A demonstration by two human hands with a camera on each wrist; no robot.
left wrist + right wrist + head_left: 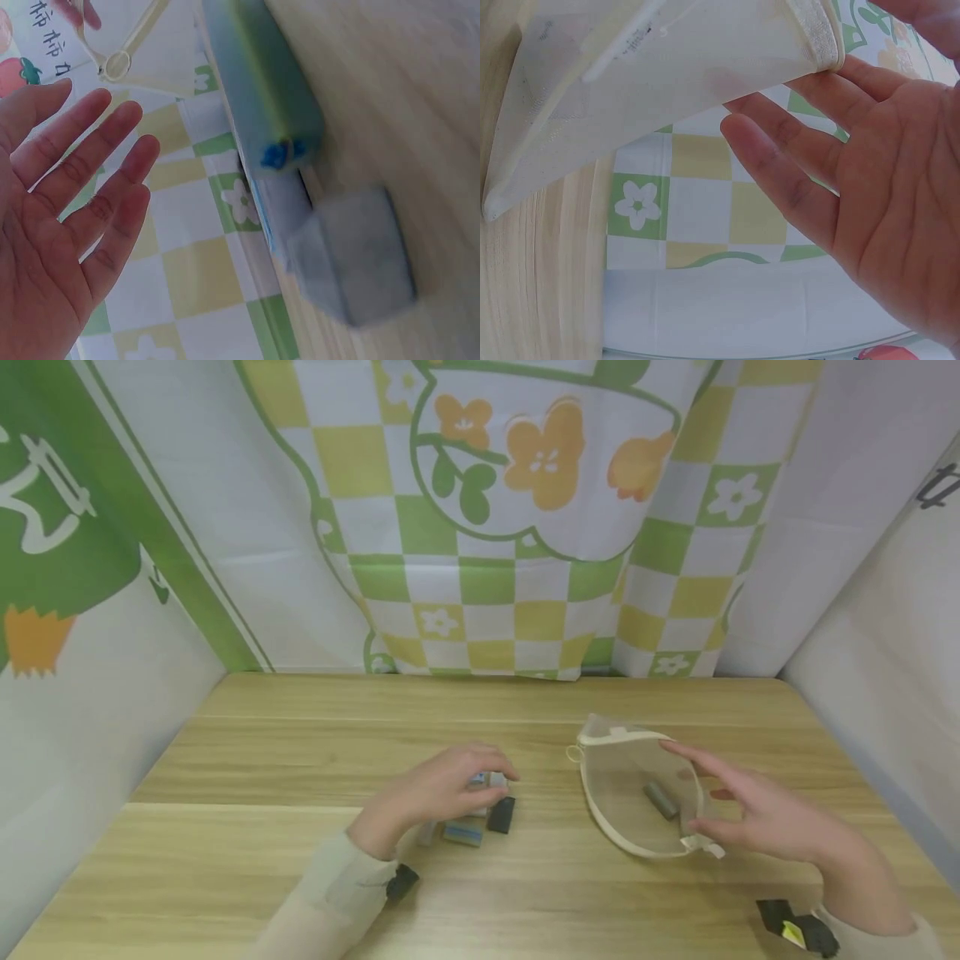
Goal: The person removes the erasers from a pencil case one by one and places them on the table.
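My left hand [450,785] is over a group of small blocks on the table, palm down in the head view. In the left wrist view its fingers [120,124] are spread and hold nothing. Around it are a dark block [502,815], a blue-striped block [462,833], a blue-green block with a yellow stripe [262,82] and a pale grey block [356,255]; the hand partly covers the group. My right hand [772,810] is at the right side of a translucent mesh zip pouch [622,793], extended fingers touching its cream rim. A grey-brown block [661,800] lies inside the pouch.
The wood-grain table [300,760] is bounded at the back by a checked curtain [480,577] and at both sides by pale printed cloth. A ring zip pull [573,753] sticks out from the pouch's left. Dark pieces [402,882] are at both wrists.
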